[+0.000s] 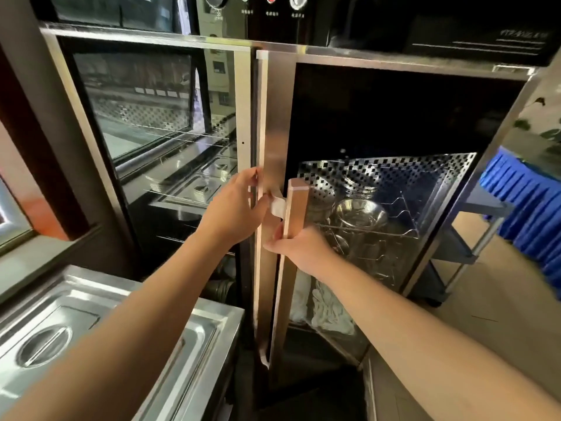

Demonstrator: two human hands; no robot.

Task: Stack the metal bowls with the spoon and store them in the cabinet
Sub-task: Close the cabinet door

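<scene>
The metal bowls (361, 214) sit nested on a wire rack inside the cabinet, seen through the glass of the right cabinet door (394, 123). A thin metal piece beside and below them may be the spoon (340, 243); I cannot tell for sure. My right hand (299, 247) is closed around the lower part of the door's copper-coloured vertical handle (296, 205). My left hand (239, 208) holds the door's left edge, fingers curled round it and thumb on the white handle bracket (277, 208). The door stands almost flush with the cabinet front.
The left cabinet door (151, 117) is closed, with steel trays behind its glass. A steel counter with lidded inset pans (91, 323) is at lower left. A control panel (270, 4) tops the cabinet. A grey cart (461, 247) and blue table skirt (522, 196) stand to the right.
</scene>
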